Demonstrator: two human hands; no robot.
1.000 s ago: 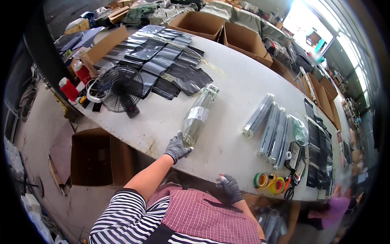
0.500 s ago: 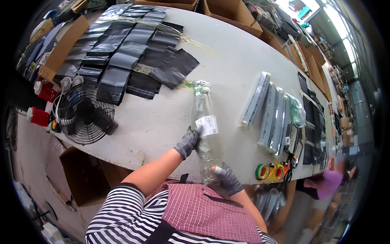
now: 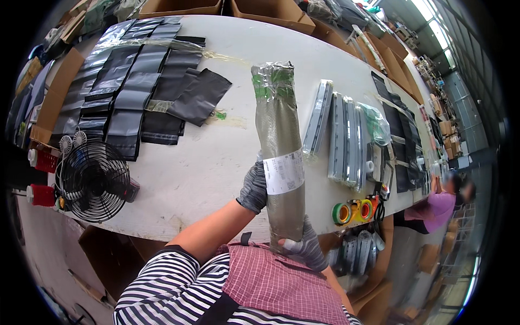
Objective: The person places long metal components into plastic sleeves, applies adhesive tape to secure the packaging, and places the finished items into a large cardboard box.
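A long plastic-wrapped package (image 3: 279,124) with a white label band and green tape at its far end stands tilted up from my body over the table's front edge. My left hand (image 3: 253,187), in a grey glove, grips its left side beside the label. Around its near end closes my right hand (image 3: 307,248), also gloved, with the thumb across the front. Right of the package, several clear-wrapped grey strips (image 3: 346,141) lie side by side on the table. Flat dark plastic bags (image 3: 132,81) overlap in rows at the far left.
A black round fan (image 3: 96,181) stands at the table's left front edge, near red spools (image 3: 42,194). Tape rolls (image 3: 352,211) and scissors (image 3: 379,208) lie at the right front edge. Cardboard boxes (image 3: 271,15) line the far side. A person in purple (image 3: 436,208) is at the right.
The package has been lifted off the table and brought nearer, its far end raised. Both hands have kept their hold. The view has shifted to the right.
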